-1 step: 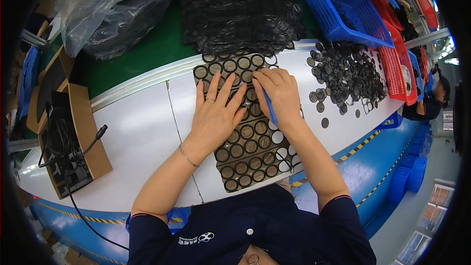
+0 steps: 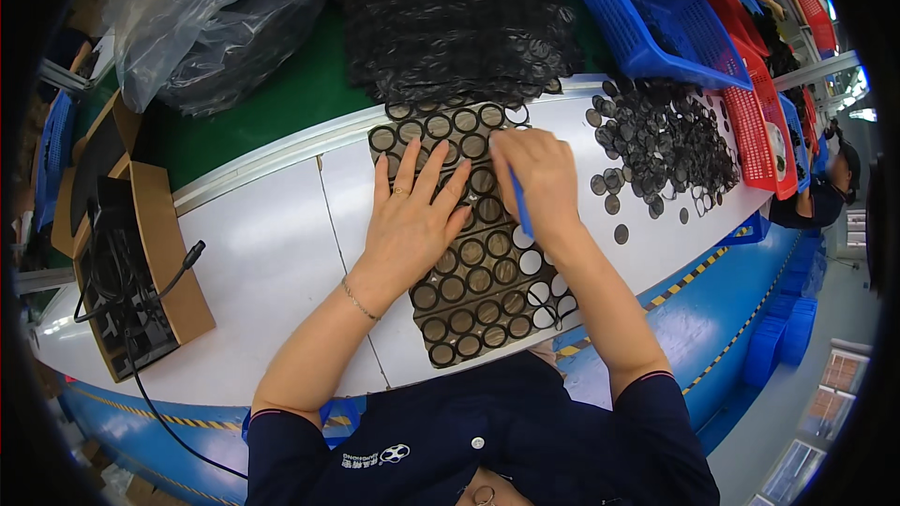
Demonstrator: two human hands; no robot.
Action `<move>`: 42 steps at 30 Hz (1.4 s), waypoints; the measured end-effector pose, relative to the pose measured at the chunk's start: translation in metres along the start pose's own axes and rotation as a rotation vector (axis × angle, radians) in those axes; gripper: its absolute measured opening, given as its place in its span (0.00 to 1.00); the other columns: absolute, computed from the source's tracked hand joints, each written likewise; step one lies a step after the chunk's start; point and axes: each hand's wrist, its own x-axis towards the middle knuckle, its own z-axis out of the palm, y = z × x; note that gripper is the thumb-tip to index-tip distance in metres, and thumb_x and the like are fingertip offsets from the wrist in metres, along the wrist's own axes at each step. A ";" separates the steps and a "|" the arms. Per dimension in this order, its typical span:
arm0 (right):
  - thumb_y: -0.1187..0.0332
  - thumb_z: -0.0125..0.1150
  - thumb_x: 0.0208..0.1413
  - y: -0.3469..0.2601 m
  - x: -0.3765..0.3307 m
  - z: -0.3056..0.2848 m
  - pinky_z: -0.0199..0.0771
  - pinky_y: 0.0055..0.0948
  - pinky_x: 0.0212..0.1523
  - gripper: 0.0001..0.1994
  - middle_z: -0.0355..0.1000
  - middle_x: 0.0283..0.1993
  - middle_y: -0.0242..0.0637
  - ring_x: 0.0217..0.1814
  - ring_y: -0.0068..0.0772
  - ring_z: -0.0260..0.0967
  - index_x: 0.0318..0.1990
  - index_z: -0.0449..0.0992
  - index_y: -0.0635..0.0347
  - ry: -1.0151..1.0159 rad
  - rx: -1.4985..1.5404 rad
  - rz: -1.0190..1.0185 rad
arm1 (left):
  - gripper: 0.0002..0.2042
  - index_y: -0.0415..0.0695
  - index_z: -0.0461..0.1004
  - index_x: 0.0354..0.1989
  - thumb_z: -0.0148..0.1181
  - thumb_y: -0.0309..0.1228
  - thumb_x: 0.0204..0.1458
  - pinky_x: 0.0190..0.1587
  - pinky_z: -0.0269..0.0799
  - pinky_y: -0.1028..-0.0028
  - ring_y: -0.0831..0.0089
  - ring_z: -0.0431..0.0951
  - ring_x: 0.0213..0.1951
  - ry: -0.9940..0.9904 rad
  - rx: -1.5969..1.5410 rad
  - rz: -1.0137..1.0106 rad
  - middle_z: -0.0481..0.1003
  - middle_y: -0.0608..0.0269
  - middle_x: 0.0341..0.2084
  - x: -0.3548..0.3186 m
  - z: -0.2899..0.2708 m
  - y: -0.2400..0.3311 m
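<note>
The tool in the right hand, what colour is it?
The tool is blue, best seen in the head view.

Glossy tabletop [image 2: 262, 253], sheet [image 2: 479, 278] perhaps plastic

I wear a dark navy shirt [image 2: 562, 440] with short sleeves [image 2: 291, 450], each edged by a thin reddish line [image 2: 647, 376]. On its left side are a round white emblem [image 2: 395, 453] and small white lettering [image 2: 360, 460]; a pale button [image 2: 477, 442] marks its middle. A thin bracelet [image 2: 359, 301] circles my left wrist [image 2: 367, 287], a slim ring [image 2: 401, 191] one finger of my left grip [image 2: 413, 223]. My pendant [image 2: 484, 495] is ring-shaped.
</note>
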 end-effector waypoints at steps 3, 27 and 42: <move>0.70 0.65 0.60 0.065 0.013 -0.031 0.73 0.42 0.51 0.08 0.79 0.47 0.40 0.48 0.48 0.73 0.44 0.85 0.60 0.238 -0.435 0.030 | 0.27 0.52 0.69 0.69 0.62 0.40 0.60 0.71 0.48 0.39 0.46 0.55 0.73 -0.001 -0.018 0.001 0.63 0.52 0.70 0.001 -0.001 0.002; 0.64 0.68 0.63 -0.001 0.005 -0.017 0.66 0.15 0.26 0.14 0.78 0.34 0.30 0.30 0.16 0.71 0.51 0.84 0.63 -0.318 0.897 0.840 | 0.22 0.47 0.74 0.63 0.63 0.37 0.60 0.68 0.60 0.47 0.54 0.65 0.69 0.044 0.065 0.053 0.69 0.56 0.65 0.036 0.008 0.011; 0.66 0.66 0.64 -0.006 0.017 -0.005 0.69 0.16 0.26 0.14 0.79 0.35 0.32 0.30 0.16 0.72 0.51 0.81 0.65 -0.207 0.946 0.856 | 0.24 0.48 0.72 0.65 0.63 0.39 0.60 0.71 0.53 0.44 0.57 0.64 0.70 0.111 0.001 0.024 0.69 0.57 0.66 0.039 0.012 0.001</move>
